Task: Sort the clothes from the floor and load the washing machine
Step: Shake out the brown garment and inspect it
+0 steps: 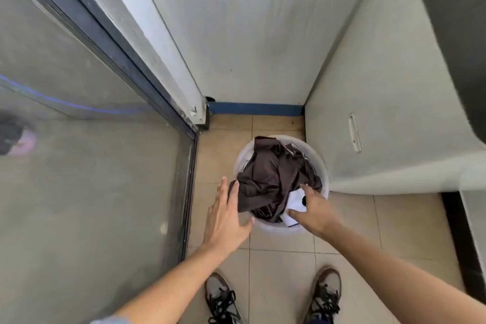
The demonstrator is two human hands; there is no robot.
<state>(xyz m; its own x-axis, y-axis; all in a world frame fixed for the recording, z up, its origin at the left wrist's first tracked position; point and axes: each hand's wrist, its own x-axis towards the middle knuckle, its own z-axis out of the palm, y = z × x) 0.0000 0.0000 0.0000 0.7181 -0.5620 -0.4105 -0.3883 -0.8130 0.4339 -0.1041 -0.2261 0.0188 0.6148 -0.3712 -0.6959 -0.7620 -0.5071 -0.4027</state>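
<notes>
A white round bucket point(319, 160) stands on the tiled floor in the corner, filled with clothes. A dark brown garment point(271, 173) lies on top and hangs over the near left rim. Under it at the near right shows a white garment point(295, 201) with a dark mark. My left hand point(223, 218) is spread flat, fingers straight, at the bucket's left rim, its fingertips touching the brown cloth. My right hand point(314, 210) reaches into the bucket's near right side, its fingers curled round the white garment.
A glass sliding door with a dark frame point(189, 179) runs along the left. A white wall stands behind the bucket, and a white appliance side point(381, 126) on the right. My two shoes point(326, 294) stand on the beige tiles point(276, 265) just behind the bucket.
</notes>
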